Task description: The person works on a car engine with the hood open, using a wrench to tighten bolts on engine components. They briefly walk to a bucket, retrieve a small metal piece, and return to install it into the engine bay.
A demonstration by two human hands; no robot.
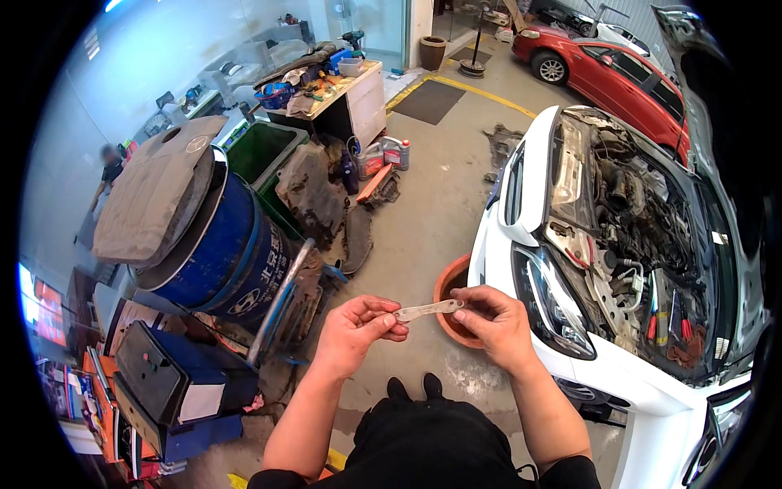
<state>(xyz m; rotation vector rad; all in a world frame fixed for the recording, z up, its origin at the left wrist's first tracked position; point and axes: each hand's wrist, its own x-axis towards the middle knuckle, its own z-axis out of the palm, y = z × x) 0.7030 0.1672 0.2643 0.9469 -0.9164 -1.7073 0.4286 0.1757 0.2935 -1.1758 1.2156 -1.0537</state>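
Note:
A small flat metal strip (425, 310) with holes is held out level at waist height, over the floor. My left hand (362, 334) pinches its left end between thumb and fingers. My right hand (493, 322) grips the right end, with the thumb near a hole. Behind my right hand stands a round terracotta-coloured tub (450, 332), partly hidden, beside the front of a white car (507, 285) with its bonnet raised.
A blue drum (216, 253) on a trolley, black boxes (167, 383), a green bin (248, 151) and cans (391, 155) stand left. Hand tools (676, 330) lie in the engine bay. A red car (607, 90) is behind. A person (112, 171) is far left.

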